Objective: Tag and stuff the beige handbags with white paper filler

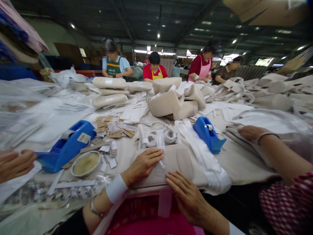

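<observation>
Two bare hands lay open and flat, the left hand (143,166) and the right hand (189,199) pressing a cream padded bag (174,161), seemingly to steady it at the edge of the work table (244,169), a blue tape dispenser (209,133) within reach.

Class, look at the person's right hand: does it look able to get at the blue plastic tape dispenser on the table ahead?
Probably yes. The right hand lies at the edge of the cream padded panel, and the blue plastic tape dispenser stands just beyond. Only a flat, folded white strap lies between, hardly a barrier.
</observation>
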`<state>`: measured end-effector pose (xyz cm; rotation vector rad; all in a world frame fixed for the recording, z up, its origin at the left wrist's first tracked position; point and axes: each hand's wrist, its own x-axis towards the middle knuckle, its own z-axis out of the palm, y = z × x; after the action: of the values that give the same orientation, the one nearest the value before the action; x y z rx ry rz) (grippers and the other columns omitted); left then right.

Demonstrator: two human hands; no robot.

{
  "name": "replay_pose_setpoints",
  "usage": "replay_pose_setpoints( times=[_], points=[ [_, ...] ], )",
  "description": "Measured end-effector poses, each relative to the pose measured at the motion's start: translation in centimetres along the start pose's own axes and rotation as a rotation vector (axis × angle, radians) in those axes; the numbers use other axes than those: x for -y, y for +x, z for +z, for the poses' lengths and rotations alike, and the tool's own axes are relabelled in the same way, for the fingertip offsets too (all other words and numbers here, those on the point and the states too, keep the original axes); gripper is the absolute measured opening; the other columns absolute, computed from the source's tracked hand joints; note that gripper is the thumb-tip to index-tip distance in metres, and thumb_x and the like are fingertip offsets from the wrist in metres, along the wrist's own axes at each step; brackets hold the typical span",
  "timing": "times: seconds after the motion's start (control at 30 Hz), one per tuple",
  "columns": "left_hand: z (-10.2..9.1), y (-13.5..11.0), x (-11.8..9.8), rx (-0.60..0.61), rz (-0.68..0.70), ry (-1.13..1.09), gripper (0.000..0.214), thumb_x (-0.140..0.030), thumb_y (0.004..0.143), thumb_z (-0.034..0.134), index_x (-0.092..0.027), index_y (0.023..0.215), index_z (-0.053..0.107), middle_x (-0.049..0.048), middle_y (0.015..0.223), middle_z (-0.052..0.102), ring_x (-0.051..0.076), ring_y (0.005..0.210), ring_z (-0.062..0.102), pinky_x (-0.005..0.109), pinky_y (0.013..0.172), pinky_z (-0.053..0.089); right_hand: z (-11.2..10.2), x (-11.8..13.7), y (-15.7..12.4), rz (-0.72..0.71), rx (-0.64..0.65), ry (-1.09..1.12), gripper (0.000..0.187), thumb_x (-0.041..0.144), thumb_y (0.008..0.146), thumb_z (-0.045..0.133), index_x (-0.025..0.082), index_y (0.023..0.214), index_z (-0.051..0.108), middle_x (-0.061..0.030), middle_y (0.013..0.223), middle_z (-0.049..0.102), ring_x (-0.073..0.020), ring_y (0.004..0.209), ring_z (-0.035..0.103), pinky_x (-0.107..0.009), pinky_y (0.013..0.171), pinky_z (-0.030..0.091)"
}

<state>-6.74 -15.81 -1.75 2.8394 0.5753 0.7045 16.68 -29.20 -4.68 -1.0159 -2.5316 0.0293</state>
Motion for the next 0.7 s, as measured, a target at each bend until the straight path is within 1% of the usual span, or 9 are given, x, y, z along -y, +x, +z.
replay_pose_setpoints(
  times=[0.07,0.13,0.17,0.23,0.33,0.4,0.47,0.53,0.7],
  points=[
    [-0.1,0.1,-0.2,0.007,-0.006,0.01,0.039,-0.016,0.096,0.046,-0.017,0.135,0.052,0.0074,0.144,0.052,0.019,0.137,0.041,0.04,0.115,0.038,1.2,0.3,-1.2,0.0,-0.038,-0.067,0.069,-0.003,0.079,0.036,0.014,0.146,0.036,-0.016,0.153,0.034,-0.0292,0.144,0.026,-0.056,0.111,0.037],
    [-0.1,0.1,-0.4,0.019,-0.015,0.018,0.04,-0.017,0.097,0.045,-0.018,0.136,0.051,0.007,0.145,0.05,0.018,0.138,0.041,0.04,0.115,0.038,2.4,0.5,-1.6,-0.019,-0.129,-0.115,0.063,-0.003,0.084,0.037,0.023,0.14,0.045,-0.0149,0.155,0.031,-0.0306,0.143,0.028,-0.058,0.106,0.042],
    [-0.2,0.1,-0.4,0.024,-0.02,0.021,0.04,-0.017,0.097,0.045,-0.019,0.136,0.05,0.007,0.146,0.05,0.018,0.138,0.04,0.041,0.115,0.038,2.8,0.6,-1.5,-0.025,-0.179,-0.123,0.057,-0.001,0.086,0.04,0.025,0.135,0.05,-0.015,0.154,0.033,-0.0308,0.142,0.031,-0.058,0.104,0.043],
    [-0.2,0.0,-0.4,0.03,-0.023,0.026,0.041,-0.019,0.097,0.045,-0.019,0.137,0.049,0.0074,0.146,0.049,0.018,0.138,0.04,0.041,0.115,0.037,3.2,1.0,-1.1,-0.03,-0.273,-0.11,0.043,0.002,0.09,0.043,0.023,0.124,0.058,-0.0151,0.147,0.043,-0.0291,0.138,0.038,-0.055,0.103,0.045],
    [-0.3,0.0,-0.4,0.053,-0.022,0.033,0.042,-0.02,0.097,0.046,-0.02,0.139,0.047,0.0071,0.147,0.047,0.019,0.14,0.038,0.043,0.116,0.035,2.4,2.5,-0.2,-0.061,-0.344,-0.047,0.026,0.005,0.093,0.045,0.015,0.108,0.064,-0.0142,0.126,0.062,-0.0248,0.124,0.053,-0.046,0.098,0.051],
    [-0.4,-0.1,-0.5,0.078,-0.026,0.037,0.044,-0.021,0.097,0.045,-0.022,0.14,0.046,0.0065,0.149,0.046,0.019,0.141,0.037,0.043,0.117,0.033,1.4,3.8,0.3,-0.103,-0.364,0.0,0.023,0.007,0.094,0.045,0.012,0.103,0.065,-0.0135,0.11,0.069,-0.0226,0.108,0.061,-0.039,0.089,0.056],
    [-0.5,-0.1,-0.6,0.101,-0.034,0.039,0.045,-0.023,0.097,0.046,-0.023,0.142,0.044,0.0064,0.15,0.044,0.019,0.141,0.036,0.044,0.118,0.032,0.3,5.0,0.7,-0.125,-0.382,0.032,0.021,0.008,0.094,0.045,0.01,0.101,0.065,-0.012,0.097,0.072,-0.0204,0.092,0.066,-0.033,0.077,0.058],
    [-0.6,0.0,-0.8,0.12,-0.039,0.041,0.047,-0.027,0.097,0.048,-0.024,0.143,0.042,0.0065,0.151,0.042,0.021,0.141,0.036,0.045,0.118,0.031,-0.4,5.7,1.0,-0.132,-0.396,0.037,0.022,0.009,0.095,0.045,0.011,0.099,0.066,-0.01,0.087,0.073,-0.0189,0.082,0.067,-0.03,0.07,0.057],
    [-0.7,-0.2,-1.0,0.145,-0.054,0.038,0.048,-0.033,0.095,0.052,-0.024,0.142,0.043,0.0059,0.153,0.039,0.022,0.143,0.032,0.046,0.119,0.027,-0.4,6.6,1.3,-0.125,-0.396,0.01,0.023,0.013,0.096,0.044,0.014,0.096,0.067,-0.007,0.08,0.074,-0.0165,0.075,0.068,-0.026,0.065,0.056]
  ],
)
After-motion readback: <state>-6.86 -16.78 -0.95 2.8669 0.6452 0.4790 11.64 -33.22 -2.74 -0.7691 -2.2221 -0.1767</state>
